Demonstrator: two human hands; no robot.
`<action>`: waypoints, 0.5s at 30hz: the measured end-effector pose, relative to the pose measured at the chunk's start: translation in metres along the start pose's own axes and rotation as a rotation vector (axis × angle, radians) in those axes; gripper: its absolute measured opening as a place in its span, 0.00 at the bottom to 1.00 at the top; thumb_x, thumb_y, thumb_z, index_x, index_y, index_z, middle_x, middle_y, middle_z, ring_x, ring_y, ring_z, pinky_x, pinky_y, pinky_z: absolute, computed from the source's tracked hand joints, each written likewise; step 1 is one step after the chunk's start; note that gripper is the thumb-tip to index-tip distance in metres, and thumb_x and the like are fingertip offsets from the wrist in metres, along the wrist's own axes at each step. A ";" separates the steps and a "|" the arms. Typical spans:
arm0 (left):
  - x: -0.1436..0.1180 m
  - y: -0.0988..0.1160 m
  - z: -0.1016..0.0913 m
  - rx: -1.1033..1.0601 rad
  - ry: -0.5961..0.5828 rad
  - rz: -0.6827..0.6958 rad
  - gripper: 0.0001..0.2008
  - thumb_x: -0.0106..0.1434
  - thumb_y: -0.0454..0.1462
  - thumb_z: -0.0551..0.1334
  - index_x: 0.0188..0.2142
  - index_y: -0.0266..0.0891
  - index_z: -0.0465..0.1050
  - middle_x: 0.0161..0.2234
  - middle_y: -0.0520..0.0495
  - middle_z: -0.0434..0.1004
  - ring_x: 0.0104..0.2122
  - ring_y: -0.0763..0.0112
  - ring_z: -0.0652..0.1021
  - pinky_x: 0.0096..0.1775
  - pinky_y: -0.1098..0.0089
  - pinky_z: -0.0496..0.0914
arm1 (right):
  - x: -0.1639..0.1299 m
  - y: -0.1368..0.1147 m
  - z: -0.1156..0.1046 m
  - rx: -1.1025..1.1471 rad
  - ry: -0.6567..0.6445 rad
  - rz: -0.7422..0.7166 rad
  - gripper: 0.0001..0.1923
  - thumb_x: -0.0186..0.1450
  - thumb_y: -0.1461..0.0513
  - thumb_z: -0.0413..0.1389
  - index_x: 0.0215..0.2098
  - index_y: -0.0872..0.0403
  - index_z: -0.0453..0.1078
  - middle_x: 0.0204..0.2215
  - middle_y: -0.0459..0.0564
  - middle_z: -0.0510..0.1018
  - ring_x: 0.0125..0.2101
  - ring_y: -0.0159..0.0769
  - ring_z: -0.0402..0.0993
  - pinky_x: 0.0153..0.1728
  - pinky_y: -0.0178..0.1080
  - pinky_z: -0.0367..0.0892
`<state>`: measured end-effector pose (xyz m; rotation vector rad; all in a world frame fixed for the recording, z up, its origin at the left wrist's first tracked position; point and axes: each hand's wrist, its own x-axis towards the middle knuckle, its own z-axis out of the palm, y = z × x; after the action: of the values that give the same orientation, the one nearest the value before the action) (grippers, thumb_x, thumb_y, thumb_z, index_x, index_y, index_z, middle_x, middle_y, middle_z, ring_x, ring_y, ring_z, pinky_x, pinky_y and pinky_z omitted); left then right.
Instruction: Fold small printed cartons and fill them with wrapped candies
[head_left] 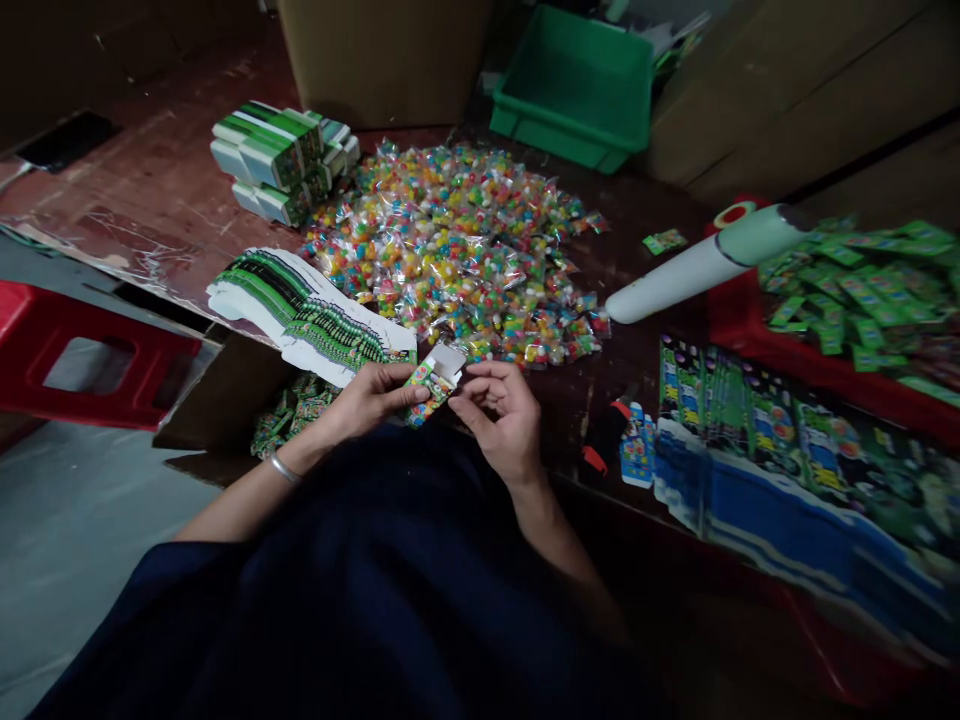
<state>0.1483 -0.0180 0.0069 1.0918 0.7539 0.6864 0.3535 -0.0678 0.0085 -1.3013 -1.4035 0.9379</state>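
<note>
My left hand (373,397) grips a small colourful carton (429,385) with its white top flap open, held just above the table's near edge. My right hand (501,410) sits right beside the carton's open end, fingers curled and touching the flap. Just beyond both hands lies a big heap of clear candy packets (457,245) filled with bright pieces. A fanned row of flat green cartons (311,315) lies to the left of my left hand.
Folded green boxes (281,160) are stacked at the back left, a green bin (574,85) at the back. A white roll (705,262) and a red tray of green packets (862,300) lie right, printed cards (787,450) below them. A red stool (82,360) stands left.
</note>
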 end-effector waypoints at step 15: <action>0.000 -0.033 0.029 0.064 0.432 0.287 0.27 0.59 0.42 0.76 0.57 0.46 0.77 0.51 0.43 0.79 0.35 0.71 0.79 0.40 0.69 0.79 | -0.006 0.036 0.036 0.043 0.348 -0.132 0.19 0.68 0.54 0.63 0.55 0.49 0.72 0.39 0.50 0.83 0.36 0.38 0.81 0.38 0.40 0.77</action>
<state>0.1759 -0.0433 -0.0162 1.1353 1.0006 1.1728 0.3270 -0.0666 -0.0359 -1.2544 -1.1746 0.6147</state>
